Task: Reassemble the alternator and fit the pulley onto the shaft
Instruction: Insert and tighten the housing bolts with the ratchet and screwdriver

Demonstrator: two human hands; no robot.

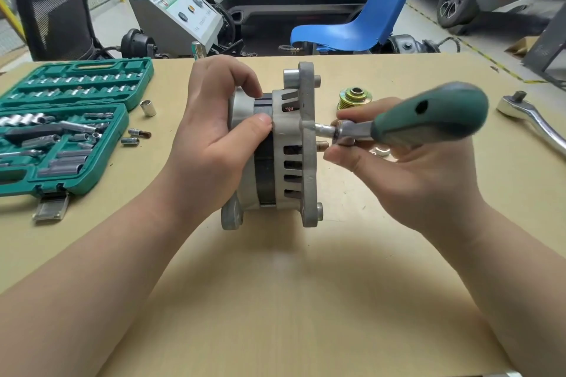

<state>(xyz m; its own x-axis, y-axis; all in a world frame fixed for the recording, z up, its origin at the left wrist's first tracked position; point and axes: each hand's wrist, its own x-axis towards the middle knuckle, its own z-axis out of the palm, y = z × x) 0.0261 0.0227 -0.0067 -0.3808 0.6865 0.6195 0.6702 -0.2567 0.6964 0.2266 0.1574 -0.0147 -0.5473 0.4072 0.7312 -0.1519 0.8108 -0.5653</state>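
The alternator (272,147) stands on edge at the middle of the cardboard-covered table (275,300), its shaft (322,145) pointing to the person's right. The left hand (211,138) grasps the body, thumb across the dark middle band and fingers curled over the top. The right hand (398,168) pinches the metal shank of a green-handled driver (428,119), whose socket tip meets a bolt boss on the front housing just above the shaft.

Handling, as a judgement: the unit is cast metal with a steel core, so heavy, rigid and prone to rolling on its round body. The firm hold is around the middle band or the mounting lugs, not at the slotted vents, where copper windings show and could be damaged. The bare housing looks smooth and may slip under turning force, so the steadying grasp matters.

The pulley (354,98) lies apart on the table behind the right hand, not yet fitted. A ratchet wrench (533,122) lies at the far right.

The open green socket case (61,125) at left holds rows of sockets and bits in moulded slots; several slots look vacant. A few loose sockets (134,136) lie just beside it.
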